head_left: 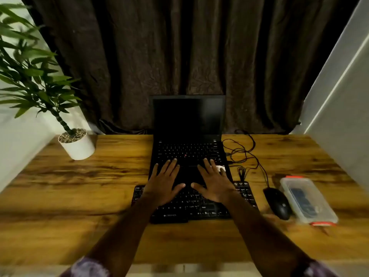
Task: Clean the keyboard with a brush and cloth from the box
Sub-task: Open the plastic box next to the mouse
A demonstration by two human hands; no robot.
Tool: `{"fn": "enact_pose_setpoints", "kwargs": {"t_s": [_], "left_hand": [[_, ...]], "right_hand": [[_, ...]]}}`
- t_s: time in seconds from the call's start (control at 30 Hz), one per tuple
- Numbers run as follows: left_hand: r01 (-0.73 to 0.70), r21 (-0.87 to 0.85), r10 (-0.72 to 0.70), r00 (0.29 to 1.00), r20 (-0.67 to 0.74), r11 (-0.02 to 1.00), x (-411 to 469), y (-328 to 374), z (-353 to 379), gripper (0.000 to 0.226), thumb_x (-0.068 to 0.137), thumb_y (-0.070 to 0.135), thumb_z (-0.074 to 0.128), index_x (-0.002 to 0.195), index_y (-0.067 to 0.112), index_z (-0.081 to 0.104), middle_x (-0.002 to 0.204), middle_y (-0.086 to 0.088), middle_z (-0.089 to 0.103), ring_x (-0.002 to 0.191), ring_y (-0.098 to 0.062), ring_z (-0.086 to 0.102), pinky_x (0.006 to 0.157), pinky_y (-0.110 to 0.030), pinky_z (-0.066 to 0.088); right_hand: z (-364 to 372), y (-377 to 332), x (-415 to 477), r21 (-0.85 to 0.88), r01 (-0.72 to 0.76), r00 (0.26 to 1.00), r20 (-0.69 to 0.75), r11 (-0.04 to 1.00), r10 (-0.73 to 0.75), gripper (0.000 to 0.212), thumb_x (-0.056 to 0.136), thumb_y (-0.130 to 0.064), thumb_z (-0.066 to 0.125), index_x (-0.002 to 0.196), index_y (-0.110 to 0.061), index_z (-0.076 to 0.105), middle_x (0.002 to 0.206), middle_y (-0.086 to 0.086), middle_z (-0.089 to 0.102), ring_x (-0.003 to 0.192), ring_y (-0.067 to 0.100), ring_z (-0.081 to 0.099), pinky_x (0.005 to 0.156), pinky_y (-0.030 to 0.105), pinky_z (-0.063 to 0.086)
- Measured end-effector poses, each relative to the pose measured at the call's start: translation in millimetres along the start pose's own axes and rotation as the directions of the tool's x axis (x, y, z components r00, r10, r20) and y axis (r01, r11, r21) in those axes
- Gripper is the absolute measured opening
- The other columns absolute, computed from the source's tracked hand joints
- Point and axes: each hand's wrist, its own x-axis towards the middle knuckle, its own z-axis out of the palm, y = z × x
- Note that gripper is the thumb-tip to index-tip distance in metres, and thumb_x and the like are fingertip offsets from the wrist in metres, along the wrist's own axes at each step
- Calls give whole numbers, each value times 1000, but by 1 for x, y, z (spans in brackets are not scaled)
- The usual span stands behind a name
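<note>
A: Entry. Fingers of the left hand are straight and spread, holding nothing. Same on the right hand: fingers fanned out, nothing pinched.

B: Agreed. We cannot tell whether the palms press down or hover. What lies under them?

A: The fingertips are over the front edge of the laptop, and the palms are over the keyboard, which lies flat on the table right against the laptop's front. A small white sticker shows beside the right fingertips.

B: Then the thing to be cleaned is directly below the hands. We read the flat, open pose as a start position: no tool is taken yet.

A: Outward, right of the right hand: a black mouse, its cable looped beyond the fingertips. Just past the mouse is the box, clear, lid on, with a blue item inside.

B: We cannot tell whether that item is the brush or the cloth. The closed lid likely keeps the kit together, so opening it comes first. The right hand is the nearer one, though the mouse sits in its path.

A: Far left of the left hand: a potted plant, well apart. Behind everything is a dark curtain.
</note>
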Motion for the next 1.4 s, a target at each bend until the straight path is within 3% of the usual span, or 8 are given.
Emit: {"fn": "enact_pose_setpoints", "kwargs": {"t_s": [0.33, 0.47, 0.67, 0.83, 0.97, 1.07, 1.23, 1.4], "left_hand": [[-30, 56, 27, 999, 39, 998, -14, 11, 28, 95, 88, 73, -12, 158, 13, 11, 165, -5, -6, 152, -22, -7, 122, -53, -1], [-47, 23, 47, 998, 32, 999, -12, 19, 30, 100, 84, 74, -18, 157, 13, 10, 165, -5, -5, 152, -22, -7, 122, -53, -2], [-67, 4, 67, 998, 14, 998, -10, 22, 32, 92, 91, 73, -6, 157, 11, 15, 165, -6, -1, 152, -22, -3, 122, -53, 1], [-67, -46, 66, 998, -20, 997, -7, 20, 29, 91, 91, 73, -2, 157, 13, 16, 166, -5, 1, 152, -20, -3, 122, -50, -1], [-98, -103, 92, 994, -59, 990, 2, 26, 20, 83, 95, 68, 7, 156, 13, 20, 166, -4, 6, 152, -19, 2, 123, -46, 0], [-152, -96, 139, 982, -131, 984, 21, 48, 8, 75, 98, 62, 13, 153, 13, 29, 164, -6, 18, 151, -20, 14, 123, -44, 8], [-290, -69, 271, 942, -198, 955, 61, 117, -10, 65, 101, 53, 21, 145, 11, 44, 155, -7, 37, 144, -24, 32, 119, -44, 24], [-443, -125, 413, 887, -208, 888, 94, 192, -18, 60, 98, 50, 29, 135, 10, 54, 141, -8, 51, 131, -26, 46, 109, -41, 37]], "right_hand": [[37, -4, -13, -83, 8, 1000, -9, 997, -9, 99, 82, -80, 3, 160, -19, 5, 166, 10, -16, 151, 28, -21, 121, 61, -2], [42, -2, -17, -99, 2, 1000, 1, 995, -2, 89, 93, -75, 17, 160, -18, 3, 165, 12, -17, 151, 28, -23, 121, 61, -4], [45, 1, -22, -74, 6, 1000, 3, 997, -6, 87, 94, -73, 14, 160, -17, 4, 165, 11, -17, 150, 27, -24, 120, 62, -4], [37, 14, -25, 81, 46, 992, -124, 996, -35, 79, 98, -68, 21, 159, -19, 13, 168, 7, -4, 153, 21, -14, 123, 57, -1], [20, 50, -35, 102, -52, 969, -235, 993, 75, 71, 101, -62, 25, 158, -20, 20, 167, 6, 8, 154, 22, -2, 123, 48, -5], [12, 89, -51, 126, -161, 937, -293, 979, 191, 67, 100, -59, 26, 154, -19, 29, 165, 6, 20, 154, 24, 8, 123, 54, 7], [5, 145, -95, 164, -346, 870, -312, 924, 382, 65, 100, -51, 33, 155, -18, 28, 163, 6, 27, 151, 27, 16, 122, 54, 12], [16, 181, -145, 193, -473, 795, -326, 860, 511, 80, 91, -63, 19, 153, -16, 35, 163, 9, 28, 151, 31, 18, 120, 57, 12]]}}
